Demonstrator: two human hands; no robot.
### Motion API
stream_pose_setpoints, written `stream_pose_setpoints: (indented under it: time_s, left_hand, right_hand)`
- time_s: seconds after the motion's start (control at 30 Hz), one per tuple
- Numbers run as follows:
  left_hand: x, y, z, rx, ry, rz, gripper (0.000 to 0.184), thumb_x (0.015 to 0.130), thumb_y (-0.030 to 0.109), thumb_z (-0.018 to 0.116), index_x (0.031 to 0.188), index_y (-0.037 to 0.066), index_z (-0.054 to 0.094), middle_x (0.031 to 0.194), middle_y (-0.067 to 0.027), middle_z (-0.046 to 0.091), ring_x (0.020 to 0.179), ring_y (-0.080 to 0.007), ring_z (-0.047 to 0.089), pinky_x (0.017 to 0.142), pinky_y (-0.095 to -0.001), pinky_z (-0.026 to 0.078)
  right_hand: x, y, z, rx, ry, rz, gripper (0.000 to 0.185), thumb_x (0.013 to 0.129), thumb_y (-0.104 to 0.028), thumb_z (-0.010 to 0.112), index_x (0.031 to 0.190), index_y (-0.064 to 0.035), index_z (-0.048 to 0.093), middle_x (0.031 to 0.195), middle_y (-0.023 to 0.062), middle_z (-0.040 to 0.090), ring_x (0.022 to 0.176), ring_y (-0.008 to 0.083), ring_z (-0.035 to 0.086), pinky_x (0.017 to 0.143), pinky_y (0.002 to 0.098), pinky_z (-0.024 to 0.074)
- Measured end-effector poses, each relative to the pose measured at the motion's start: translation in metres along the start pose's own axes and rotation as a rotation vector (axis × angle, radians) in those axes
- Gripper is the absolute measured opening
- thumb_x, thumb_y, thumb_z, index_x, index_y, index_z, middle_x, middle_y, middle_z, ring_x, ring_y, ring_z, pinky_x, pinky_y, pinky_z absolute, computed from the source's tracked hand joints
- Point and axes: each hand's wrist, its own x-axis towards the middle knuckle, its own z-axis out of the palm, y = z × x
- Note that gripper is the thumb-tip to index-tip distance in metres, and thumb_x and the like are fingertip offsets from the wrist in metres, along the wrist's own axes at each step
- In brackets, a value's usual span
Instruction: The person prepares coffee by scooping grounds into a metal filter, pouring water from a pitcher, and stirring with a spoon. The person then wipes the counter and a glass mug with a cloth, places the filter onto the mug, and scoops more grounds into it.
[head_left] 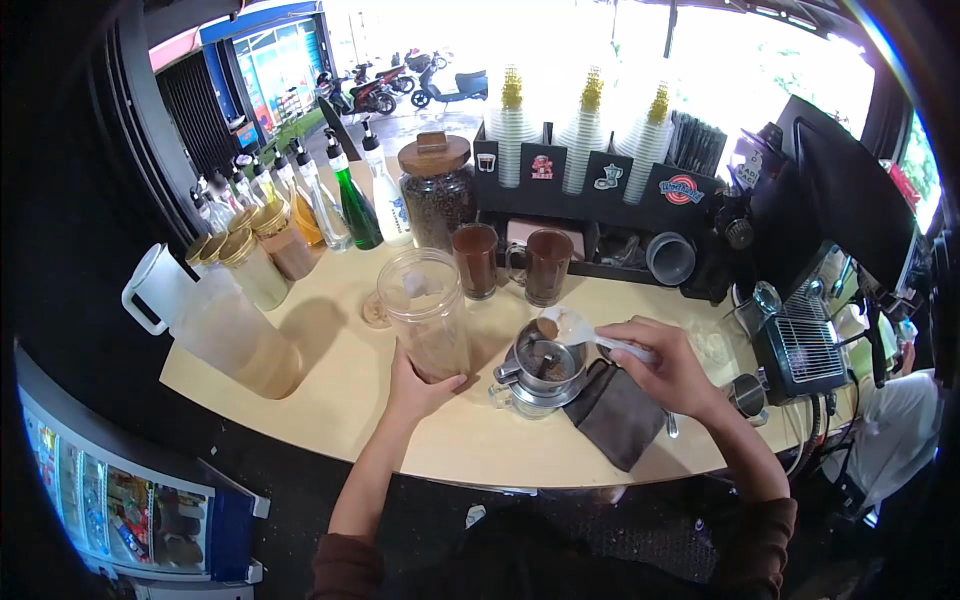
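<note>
My left hand [418, 393] wraps round the lower part of a clear jar [428, 325], which has no lid on. A round lid [375, 310] lies on the counter just left of the jar. In my right hand [660, 362] is a white spoon [575, 330], its bowl over a metal drip coffee filter [546, 364]. Some brown powder shows at the spoon and inside the filter. The filter sits on a glass cup [520, 402]. Beside the cup lies a dark folded cloth [616, 418], below my right hand.
Two mugs [474, 262] of brown drink stand behind the filter. A coffee bean jar [437, 190], syrup bottles [352, 195] and a frosted pitcher [235, 330] line the left. A black cup rack [590, 180] is at the back; an espresso machine [805, 340] and a person's clothing [890, 435] are right.
</note>
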Motion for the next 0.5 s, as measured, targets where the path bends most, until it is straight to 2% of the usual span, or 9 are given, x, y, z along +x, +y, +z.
stream_pose_setpoints:
  time_s: [0.17,0.23,0.5]
  left_hand:
    - [0.000,-0.001,0.001,0.002,0.000,0.022,0.089,0.052,0.006,0.085,0.127,0.003,0.036,0.122,-0.0134,0.052,0.114,-0.0241,0.052,0.097,-0.0370,0.043]
    - [0.001,-0.007,0.001,-0.021,-0.005,0.009,0.089,0.053,0.007,0.085,0.127,0.003,0.036,0.122,-0.0137,0.052,0.114,-0.0240,0.052,0.097,-0.0368,0.043]
    - [0.001,-0.003,-0.001,-0.002,-0.020,0.026,0.090,0.054,0.010,0.086,0.128,0.003,0.035,0.123,-0.0145,0.052,0.115,-0.0247,0.052,0.098,-0.0374,0.042]
  right_hand:
    - [-0.002,0.007,0.004,-0.026,0.030,-0.005,0.028,0.084,0.000,0.058,0.112,-0.0018,0.062,0.077,0.0114,0.058,0.065,0.0178,0.049,0.061,0.0298,0.0403]
    - [-0.002,0.010,0.005,-0.031,0.049,-0.075,0.027,0.085,0.000,0.057,0.112,-0.0015,0.062,0.076,0.0111,0.056,0.063,0.0179,0.047,0.059,0.0297,0.0397]
    - [-0.004,0.008,0.003,-0.006,0.065,0.007,0.028,0.085,0.000,0.057,0.113,-0.0032,0.062,0.076,0.0108,0.057,0.065,0.0194,0.049,0.061,0.0294,0.0404]
